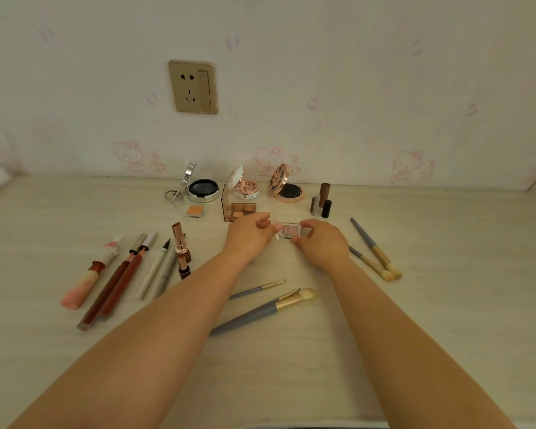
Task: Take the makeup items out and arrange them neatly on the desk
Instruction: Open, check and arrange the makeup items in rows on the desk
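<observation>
Right now my left hand (251,236) and right hand (321,243) meet over a small clear case of pink glitter eyeshadow (291,230), each with fingertips curled onto one side of it, so both are pinching it between them just above or on the desk (446,335); I cannot tell whether it touches down.

Just behind it sits a brown see-through palette (239,210) with its lid up, and left of that a small orange pan (195,211). Along the wall stand three open compacts: a silver one (202,188), a white floral one (243,187) and a dark-patterned gold one (287,188). To their right is a cluster of upright lipstick tubes (321,201).

Out on the left lie pencils and pens (130,274) side by side, with a pink tube (84,286) and two rose-gold lipsticks (181,249). Grey-handled brushes lie near my forearms (260,308) and at the right (375,252).

No bag or pouch shows, so I judge the unpacking nearly done. What seems left is setting this case in line and straightening the scattered brushes.
</observation>
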The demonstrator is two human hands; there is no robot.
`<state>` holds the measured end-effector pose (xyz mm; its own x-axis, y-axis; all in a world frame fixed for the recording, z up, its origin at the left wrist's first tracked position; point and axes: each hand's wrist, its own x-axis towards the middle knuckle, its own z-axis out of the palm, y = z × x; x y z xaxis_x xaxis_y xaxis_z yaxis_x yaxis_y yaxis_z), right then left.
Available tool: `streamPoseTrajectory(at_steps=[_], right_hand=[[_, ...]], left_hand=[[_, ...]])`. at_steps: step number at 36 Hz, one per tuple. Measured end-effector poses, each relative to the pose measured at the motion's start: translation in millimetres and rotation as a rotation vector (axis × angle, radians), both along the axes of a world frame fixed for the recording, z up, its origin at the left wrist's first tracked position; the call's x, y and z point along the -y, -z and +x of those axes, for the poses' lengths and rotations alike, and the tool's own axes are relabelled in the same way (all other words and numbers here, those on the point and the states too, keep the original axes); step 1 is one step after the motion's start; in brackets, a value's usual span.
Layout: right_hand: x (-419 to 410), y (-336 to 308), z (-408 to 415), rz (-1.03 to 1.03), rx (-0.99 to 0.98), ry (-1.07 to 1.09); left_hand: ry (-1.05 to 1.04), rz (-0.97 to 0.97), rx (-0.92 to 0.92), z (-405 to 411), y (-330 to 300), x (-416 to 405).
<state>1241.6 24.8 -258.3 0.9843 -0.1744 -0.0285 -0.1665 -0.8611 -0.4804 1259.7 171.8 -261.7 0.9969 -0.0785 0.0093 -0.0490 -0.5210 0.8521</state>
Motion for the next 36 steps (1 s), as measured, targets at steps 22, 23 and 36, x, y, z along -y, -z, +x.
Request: streamPoseTrajectory(at_steps=[22,23,36], right_hand=[[-12.8,2.4,19.6,0.078,0.103,0.256],[-12.9,2.6,19.9,0.073,0.105,0.26],[4.0,-7.5,-27.0,0.444,0.107,0.099]], left_hand=[[-0.19,0.031,0.078,27.2,7.7,16.7],[-0.193,0.024,0.079,28.2,8.7,16.7],[0.057,0.271,0.038,-44.4,-23.7,-12.4]])
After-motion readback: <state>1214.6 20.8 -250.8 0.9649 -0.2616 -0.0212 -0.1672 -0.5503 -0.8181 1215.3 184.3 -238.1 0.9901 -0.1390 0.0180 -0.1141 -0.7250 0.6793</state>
